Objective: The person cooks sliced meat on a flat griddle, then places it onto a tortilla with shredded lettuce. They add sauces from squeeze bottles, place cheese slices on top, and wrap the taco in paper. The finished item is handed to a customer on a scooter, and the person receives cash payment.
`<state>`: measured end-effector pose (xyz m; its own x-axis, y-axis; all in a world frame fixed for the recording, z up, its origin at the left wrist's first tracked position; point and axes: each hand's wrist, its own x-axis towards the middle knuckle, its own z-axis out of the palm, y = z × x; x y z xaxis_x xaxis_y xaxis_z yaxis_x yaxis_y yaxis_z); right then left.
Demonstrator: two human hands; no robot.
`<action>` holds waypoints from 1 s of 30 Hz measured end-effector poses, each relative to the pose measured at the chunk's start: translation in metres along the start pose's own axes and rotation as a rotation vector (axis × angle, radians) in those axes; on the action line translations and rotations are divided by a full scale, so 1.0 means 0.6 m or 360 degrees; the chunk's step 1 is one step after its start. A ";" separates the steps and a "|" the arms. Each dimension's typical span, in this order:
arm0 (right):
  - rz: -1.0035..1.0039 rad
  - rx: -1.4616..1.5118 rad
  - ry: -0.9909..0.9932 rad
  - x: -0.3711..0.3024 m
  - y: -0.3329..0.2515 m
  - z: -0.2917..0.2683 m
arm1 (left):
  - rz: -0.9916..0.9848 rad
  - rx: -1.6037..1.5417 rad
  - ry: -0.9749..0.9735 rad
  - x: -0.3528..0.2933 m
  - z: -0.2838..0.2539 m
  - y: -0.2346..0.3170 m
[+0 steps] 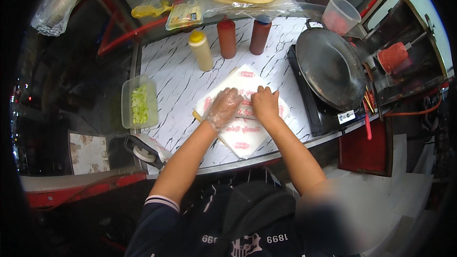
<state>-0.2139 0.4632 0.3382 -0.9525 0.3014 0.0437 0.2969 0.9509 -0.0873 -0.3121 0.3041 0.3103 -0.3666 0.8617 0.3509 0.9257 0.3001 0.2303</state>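
Wrapping paper (245,135), white with red print, under two hands on a marbled counter (173,95).

Paper: set cornerwise near the front edge, between lettuce tub (125,107) and black pan (331,66); red lettering and small emblems repeat across it, partly covered by the hands. Left hand (223,108): clear plastic glove, fingers bent, resting on the paper's left part. Right hand (265,105): bare, fingers curled down on the right part; whether either hand grips an edge, cannot tell. Other marked items: small white label (346,116) with dark print, on the stove front below the pan; colourful printed packet (184,15), top left of the counter; pale crest and numerals on the dark shirt (190,228). Unmarked, as far as visible: three squeeze bottles (227,40) beyond the paper.
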 end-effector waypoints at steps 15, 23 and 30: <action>-0.0568 0.0358 -0.0005 -0.028 0.030 -0.039 | -0.0141 -0.0290 -0.0325 -0.038 -0.025 0.003; -0.0474 0.0014 0.0097 0.001 0.030 -0.008 | -0.0459 0.0356 -0.0769 0.022 -0.021 0.010; -0.0641 -0.0039 0.0240 -0.029 0.014 0.009 | -0.0784 0.0222 -0.0598 0.067 -0.022 0.017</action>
<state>-0.1950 0.4657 0.3312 -0.9727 -0.0892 0.2144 -0.0935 0.9956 -0.0099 -0.3186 0.3365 0.3387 -0.7185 0.6860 -0.1143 0.6694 0.7268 0.1539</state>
